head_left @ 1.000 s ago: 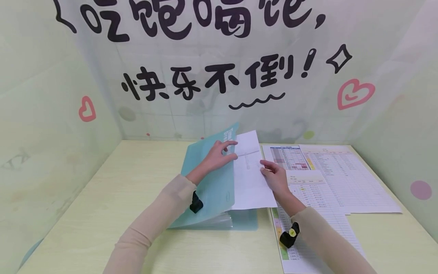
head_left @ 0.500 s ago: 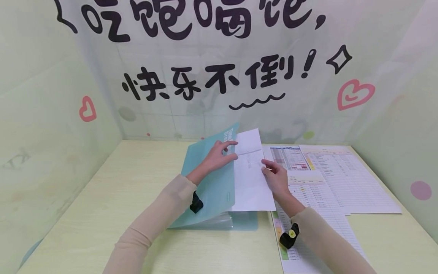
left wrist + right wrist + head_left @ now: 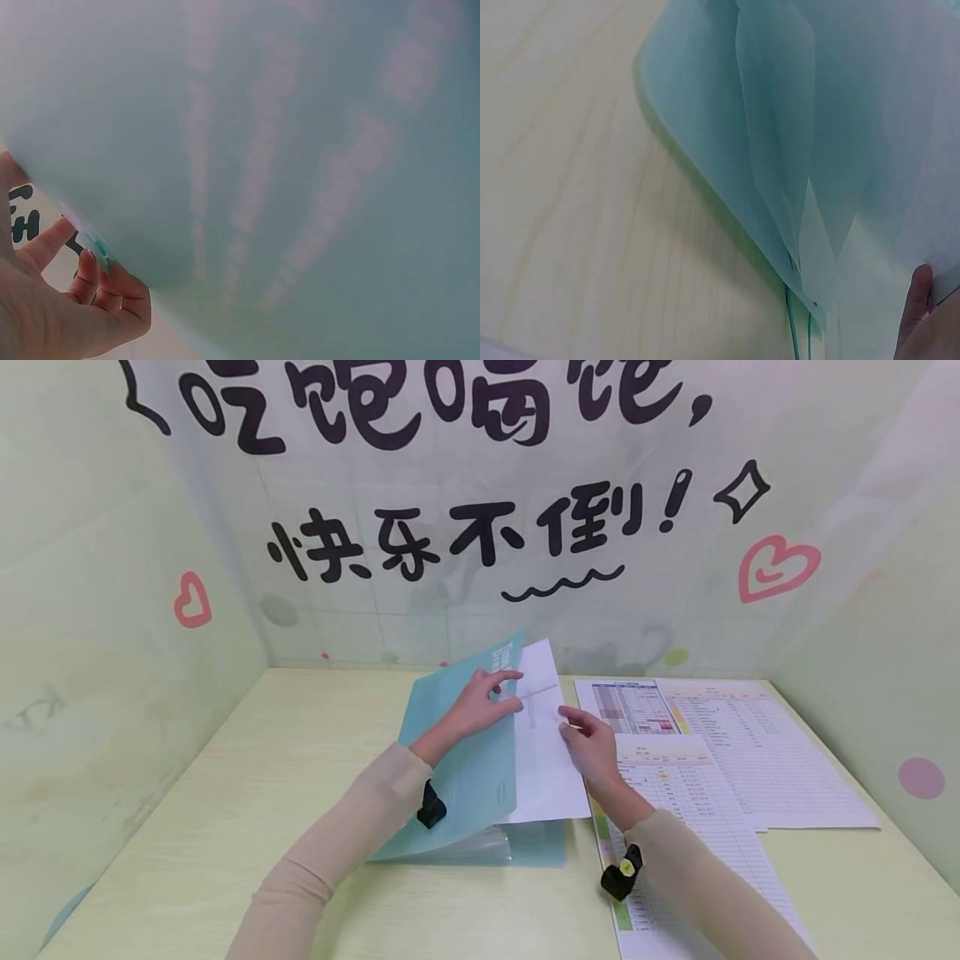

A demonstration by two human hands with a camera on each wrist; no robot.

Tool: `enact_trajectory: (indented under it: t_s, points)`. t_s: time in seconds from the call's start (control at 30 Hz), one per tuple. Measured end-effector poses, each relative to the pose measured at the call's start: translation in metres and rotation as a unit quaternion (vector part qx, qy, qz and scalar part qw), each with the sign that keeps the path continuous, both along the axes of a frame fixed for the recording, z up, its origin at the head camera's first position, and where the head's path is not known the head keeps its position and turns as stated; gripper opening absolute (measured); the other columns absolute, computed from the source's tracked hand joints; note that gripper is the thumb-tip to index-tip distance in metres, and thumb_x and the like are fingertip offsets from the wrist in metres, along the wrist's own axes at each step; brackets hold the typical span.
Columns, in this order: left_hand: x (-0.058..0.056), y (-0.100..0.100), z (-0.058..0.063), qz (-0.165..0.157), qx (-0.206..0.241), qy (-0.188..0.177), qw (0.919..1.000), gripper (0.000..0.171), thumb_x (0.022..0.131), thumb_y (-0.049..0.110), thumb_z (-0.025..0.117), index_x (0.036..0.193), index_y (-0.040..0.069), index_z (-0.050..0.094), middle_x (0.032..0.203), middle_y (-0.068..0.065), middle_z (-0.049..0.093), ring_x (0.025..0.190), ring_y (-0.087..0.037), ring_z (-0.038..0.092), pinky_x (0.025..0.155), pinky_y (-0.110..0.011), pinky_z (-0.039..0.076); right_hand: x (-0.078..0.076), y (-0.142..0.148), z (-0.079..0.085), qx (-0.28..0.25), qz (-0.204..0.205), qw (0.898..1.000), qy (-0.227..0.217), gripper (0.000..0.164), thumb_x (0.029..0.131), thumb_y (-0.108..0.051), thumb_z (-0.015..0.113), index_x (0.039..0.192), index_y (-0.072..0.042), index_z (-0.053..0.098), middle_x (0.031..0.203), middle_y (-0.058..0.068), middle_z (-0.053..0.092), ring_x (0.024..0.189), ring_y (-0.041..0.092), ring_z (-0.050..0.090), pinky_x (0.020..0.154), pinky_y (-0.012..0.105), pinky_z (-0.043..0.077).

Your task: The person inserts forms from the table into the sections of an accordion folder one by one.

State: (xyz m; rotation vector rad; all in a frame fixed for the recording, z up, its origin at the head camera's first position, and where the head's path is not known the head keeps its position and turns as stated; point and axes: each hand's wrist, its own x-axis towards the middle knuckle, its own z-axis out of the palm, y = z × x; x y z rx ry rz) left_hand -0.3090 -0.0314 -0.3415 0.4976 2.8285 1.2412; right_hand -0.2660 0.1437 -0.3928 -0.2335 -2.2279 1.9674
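Note:
A teal document folder lies in the middle of the table, its cover lifted and tilted. My left hand holds the cover by its right edge; in the left wrist view, the fingers of this left hand are bent at the teal edge. White paper stands partly inside the folder, its left part hidden behind the cover. At the paper's right edge, my right hand pinches it between thumb and fingers. Clear inner sleeves show in the right wrist view, where the right hand is mostly cut off.
Printed table sheets lie to the right: a near sheet under my right forearm, a far right sheet, and one with a dark table behind. Fabric walls with lettering stand around the pale wooden table.
My right hand has shifted left, and the white paper with it, so less of the paper shows beyond the cover. My left hand and the cover have hardly moved.

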Motion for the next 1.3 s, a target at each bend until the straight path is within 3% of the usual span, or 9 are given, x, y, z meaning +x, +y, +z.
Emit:
enact_trajectory:
  t_s: [0.57,0.87,1.0,1.3]
  points:
    - [-0.001,0.0,0.0,-0.007,-0.002,0.013,0.9999,0.044,0.081,0.028,0.061,0.123,0.021,0.052,0.101,-0.007,0.041,0.091,-0.019,0.042,0.068,-0.03,0.039,0.002,-0.008,-0.005,0.025,0.021,0.999,0.016,0.029,0.083,-0.007,0.054,0.112,-0.006,0.059,0.11,0.011,0.055,0.088,0.023,0.054,0.07,0.029,0.043]
    - [0.002,0.0,0.003,-0.01,0.001,0.008,0.9999,0.045,0.081,0.028,0.06,0.124,0.02,0.052,0.102,-0.008,0.04,0.092,-0.02,0.042,0.069,-0.031,0.038,0.025,0.015,-0.002,0.061,0.123,0.989,-0.049,0.032,0.085,-0.009,0.052,0.117,-0.009,0.057,0.118,0.009,0.05,0.088,0.023,0.054,0.071,0.03,0.046]
    - [0.002,0.001,0.004,-0.008,-0.002,0.007,0.9999,0.045,0.081,0.028,0.06,0.124,0.02,0.052,0.103,-0.008,0.04,0.092,-0.02,0.041,0.07,-0.031,0.038,0.034,0.022,0.003,0.047,0.15,0.986,-0.063,0.032,0.084,-0.008,0.051,0.116,-0.008,0.058,0.12,0.01,0.049,0.084,0.022,0.056,0.071,0.031,0.046]
    - [0.001,0.001,0.004,-0.002,-0.002,-0.002,1.0,0.045,0.08,0.028,0.06,0.124,0.021,0.052,0.104,-0.008,0.04,0.092,-0.02,0.042,0.069,-0.031,0.039,0.04,0.016,0.005,0.022,0.123,0.991,-0.047,0.034,0.084,-0.004,0.052,0.116,-0.007,0.058,0.122,0.01,0.048,0.085,0.021,0.055,0.069,0.026,0.045]
